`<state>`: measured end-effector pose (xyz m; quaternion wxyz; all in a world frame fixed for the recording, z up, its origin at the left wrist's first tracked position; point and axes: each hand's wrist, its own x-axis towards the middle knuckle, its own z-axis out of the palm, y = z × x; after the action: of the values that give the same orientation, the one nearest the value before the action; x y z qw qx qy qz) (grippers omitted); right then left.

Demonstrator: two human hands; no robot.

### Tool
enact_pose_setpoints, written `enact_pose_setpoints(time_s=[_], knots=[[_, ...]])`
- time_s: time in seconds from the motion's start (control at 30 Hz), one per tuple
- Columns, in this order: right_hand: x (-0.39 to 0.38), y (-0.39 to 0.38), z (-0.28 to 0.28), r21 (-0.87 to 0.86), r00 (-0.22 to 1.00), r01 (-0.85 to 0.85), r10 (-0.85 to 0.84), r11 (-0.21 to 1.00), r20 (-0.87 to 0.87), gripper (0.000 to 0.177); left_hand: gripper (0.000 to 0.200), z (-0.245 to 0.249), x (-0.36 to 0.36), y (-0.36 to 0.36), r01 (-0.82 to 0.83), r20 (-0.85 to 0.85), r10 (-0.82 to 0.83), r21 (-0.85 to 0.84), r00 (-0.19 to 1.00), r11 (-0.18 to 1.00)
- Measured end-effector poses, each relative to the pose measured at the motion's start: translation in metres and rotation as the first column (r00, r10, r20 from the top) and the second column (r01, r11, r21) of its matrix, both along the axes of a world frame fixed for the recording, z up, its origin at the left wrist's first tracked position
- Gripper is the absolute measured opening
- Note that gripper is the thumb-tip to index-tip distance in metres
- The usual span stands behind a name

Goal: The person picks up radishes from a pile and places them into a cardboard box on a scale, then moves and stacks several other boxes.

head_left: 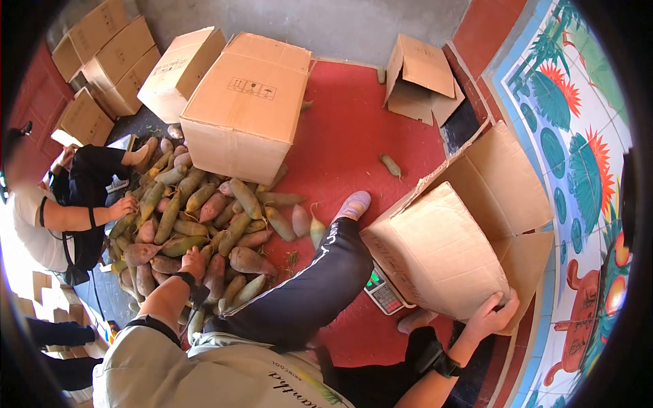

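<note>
My left hand (194,264) is over a heap of green and reddish radishes (248,198), its fingers curled at their surface. What it grips, if anything, is hidden. My right hand (492,315) grips the near edge of an open cardboard box (435,248), with its flaps spread towards the tiled wall. This box stands on a digital scale (383,292) with a lit green display, and its inside is mostly hidden from me. My bent leg lies between the heap and the box.
A closed carton (245,95) stands behind the heap, with more cartons (122,64) stacked at the back left. An open box (422,75) lies near the far corner. A loose radish (390,164) is on the red floor. Another person (61,204) sits left, one hand on the heap.
</note>
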<state>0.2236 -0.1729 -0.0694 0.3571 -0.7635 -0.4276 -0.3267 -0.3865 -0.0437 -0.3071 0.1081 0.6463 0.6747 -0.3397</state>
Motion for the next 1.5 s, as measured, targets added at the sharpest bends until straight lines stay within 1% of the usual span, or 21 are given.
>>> enact_pose_setpoints(time_s=[0.13, 0.2, 0.23, 0.3, 0.37, 0.5, 0.6, 0.67, 0.77, 0.83, 0.87, 0.9, 0.97, 1.03, 1.1, 1.13, 1.23, 1.3, 1.37, 1.4, 1.5], knots=[[-0.004, 0.001, 0.004, 0.009, 1.000, -0.012, 0.012, 1.000, -0.020, 0.021, 0.038, -0.015, -0.009, -0.002, -0.105, 0.089, 0.107, -0.028, 0.990, 0.994], [-0.005, 0.002, 0.005, 0.009, 1.000, -0.014, 0.014, 1.000, -0.004, 0.021, 0.046, -0.008, -0.006, -0.003, 0.000, 0.054, 0.005, -0.081, 0.999, 0.997], [-0.005, 0.001, 0.006, 0.004, 1.000, -0.013, 0.014, 1.000, -0.015, 0.021, 0.046, 0.004, 0.001, -0.003, 0.003, 0.053, 0.001, -0.076, 0.999, 0.997], [-0.005, 0.001, 0.006, 0.005, 1.000, -0.008, 0.008, 1.000, -0.027, 0.020, 0.044, 0.028, 0.017, -0.002, 0.053, -0.010, -0.057, -0.239, 0.998, 0.970], [-0.005, 0.000, 0.005, 0.022, 0.997, -0.041, 0.042, 0.999, -0.071, 0.019, 0.047, 0.004, 0.005, -0.007, 0.106, -0.007, -0.111, -0.232, 0.994, 0.967], [-0.011, 0.001, 0.008, 0.056, 0.994, -0.052, 0.057, 0.997, -0.093, 0.018, 0.037, 0.019, 0.016, -0.017, 0.134, 0.008, -0.135, -0.164, 0.991, 0.977], [-0.012, 0.000, 0.008, 0.070, 0.985, -0.057, 0.068, 0.996, -0.158, 0.017, 0.032, 0.017, 0.018, -0.015, 0.183, 0.042, -0.178, -0.270, 0.983, 0.945], [-0.010, 0.001, 0.007, 0.085, 0.991, -0.113, 0.119, 0.990, -0.064, 0.017, 0.032, 0.042, 0.037, -0.015, 0.169, 0.038, -0.165, -0.247, 0.986, 0.954], [-0.012, 0.000, 0.010, 0.096, 0.987, -0.138, 0.145, 0.986, -0.071, 0.016, 0.035, 0.064, 0.048, -0.005, 0.161, 0.044, -0.155, -0.220, 0.987, 0.962], [-0.013, 0.000, 0.011, 0.102, 0.987, -0.141, 0.148, 0.985, -0.062, 0.016, 0.037, 0.094, 0.063, 0.006, 0.138, 0.116, -0.114, -0.224, 0.987, 0.965], [-0.013, 0.000, 0.012, 0.101, 0.987, -0.149, 0.154, 0.984, -0.051, 0.016, 0.045, 0.088, 0.060, 0.014, 0.128, 0.148, -0.102, -0.179, 0.984, 0.975], [-0.012, -0.001, 0.011, 0.107, 0.987, -0.145, 0.151, 0.984, -0.052, 0.016, 0.045, 0.093, 0.061, 0.017, 0.132, 0.145, -0.107, -0.174, 0.984, 0.976], [-0.011, -0.001, 0.010, 0.110, 0.986, -0.158, 0.162, 0.981, -0.028, 0.016, 0.050, 0.107, 0.066, 0.028, 0.159, 0.284, -0.164, 0.039, 0.945, 0.986], [-0.011, -0.002, 0.010, 0.108, 0.987, -0.154, 0.158, 0.982, -0.032, 0.016, 0.056, 0.113, 0.073, 0.038, 0.151, 0.318, -0.169, 0.078, 0.933, 0.985], [-0.011, -0.003, 0.009, 0.106, 0.987, -0.153, 0.157, 0.983, -0.034, 0.016, 0.058, 0.117, 0.088, 0.043, 0.170, 0.376, -0.267, 0.272, 0.887, 0.947], [-0.011, -0.003, 0.009, 0.098, 0.988, -0.149, 0.153, 0.984, -0.035, 0.016, 0.061, 0.118, 0.095, 0.044, 0.211, 0.369, -0.316, 0.297, 0.874, 0.931], [-0.011, -0.003, 0.008, 0.089, 0.989, -0.140, 0.145, 0.986, -0.042, 0.017, 0.063, 0.113, 0.116, 0.047, 0.243, 0.303, -0.322, 0.271, 0.897, 0.932], [-0.011, -0.003, 0.009, 0.087, 0.989, -0.136, 0.140, 0.987, -0.048, 0.017, 0.057, 0.107, 0.122, 0.044, 0.286, 0.272, -0.352, 0.255, 0.895, 0.924], [-0.013, -0.003, 0.010, 0.089, 0.987, -0.149, 0.154, 0.985, -0.052, 0.017, 0.044, 0.102, 0.128, 0.037, 0.360, 0.191, -0.369, 0.083, 0.910, 0.929], [-0.012, -0.004, 0.010, 0.089, 0.987, -0.145, 0.150, 0.985, -0.052, 0.017, 0.046, 0.057, 0.111, 0.043, 0.378, 0.162, -0.388, 0.085, 0.907, 0.922], [-0.012, -0.003, 0.010, 0.073, 0.988, -0.140, 0.144, 0.987, -0.057, 0.017, 0.046, 0.066, 0.112, 0.029, 0.392, 0.210, -0.408, 0.114, 0.889, 0.913]])
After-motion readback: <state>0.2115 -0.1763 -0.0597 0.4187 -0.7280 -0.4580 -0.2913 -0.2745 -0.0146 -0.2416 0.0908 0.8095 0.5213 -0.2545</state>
